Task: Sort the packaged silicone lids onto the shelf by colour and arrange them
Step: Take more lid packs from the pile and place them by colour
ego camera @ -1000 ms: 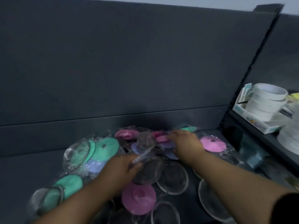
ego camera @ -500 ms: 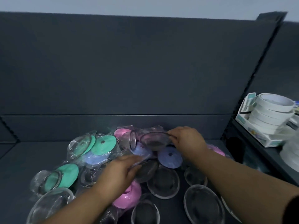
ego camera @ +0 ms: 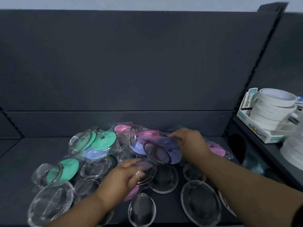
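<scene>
Plastic-wrapped round silicone lids [ego camera: 105, 140] in green, pink, lilac and clear lie heaped on the dark grey shelf [ego camera: 24, 153]
The right hand [ego camera: 190, 143] has its fingers curled round the edge of a lilac wrapped lid [ego camera: 172, 149], tilted up at the heap's middle; the left hand [ego camera: 121, 177] lies with fingers nearly straight, resting on a clear round lid [ego camera: 150, 172] at the front; stacked white tape rolls [ego camera: 273, 108] stand well apart on the right

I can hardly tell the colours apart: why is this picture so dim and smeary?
Head view: dim, bluish light flattens colours against the dark shelf; the left hand and right hand show motion blur; the wrapped lids catch small glints; the tape rolls at the right edge look soft.
</scene>
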